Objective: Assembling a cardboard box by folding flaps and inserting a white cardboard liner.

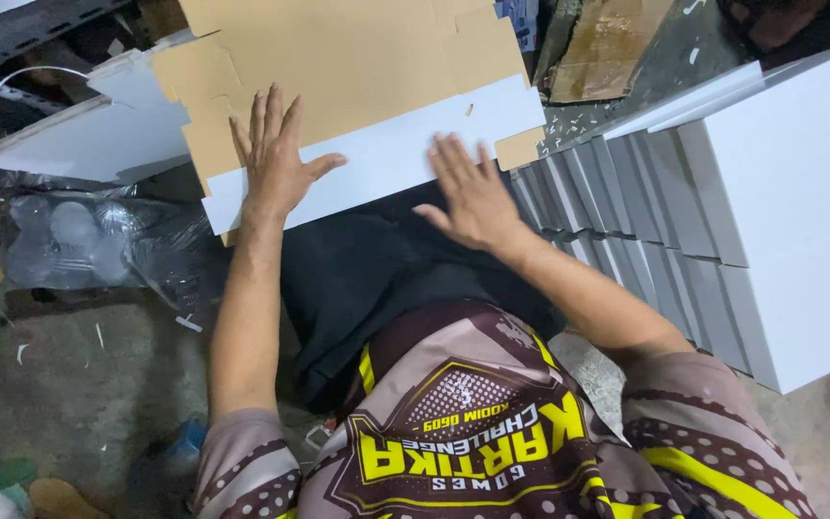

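Cardboard, brown on its inner face and white on the folded flap, lies across my lap: a flat die-cut box blank [357, 86] with its white long flap [386, 159] turned up along the near edge. My left hand [276, 159] is spread flat, fingers fanned, palm pressing where the brown panel meets the white flap near the blank's left corner. My right hand [473, 197] is also open and flat, fingers together, bearing down on the near edge of the flap toward its right end. Neither hand grips anything; both only press.

As I judge it, the main risk is the crease going crooked. The blank rests on my dark trousers [367, 269], a soft and uneven support, so uneven pressure could let the flap buckle between my hands instead of folding on the scored line. The small brown tab [519, 147] at the right end sticks out free and could bend or tear if my right hand slides over it. A slip could also push the whole blank off my knees toward the littered concrete floor [79, 384].

Just beside my right arm stands a stack of white finished boxes [713, 192], leaning like shingles; a knock from my elbow might topple them. A crumpled clear plastic bag [88, 240] lies to my left.
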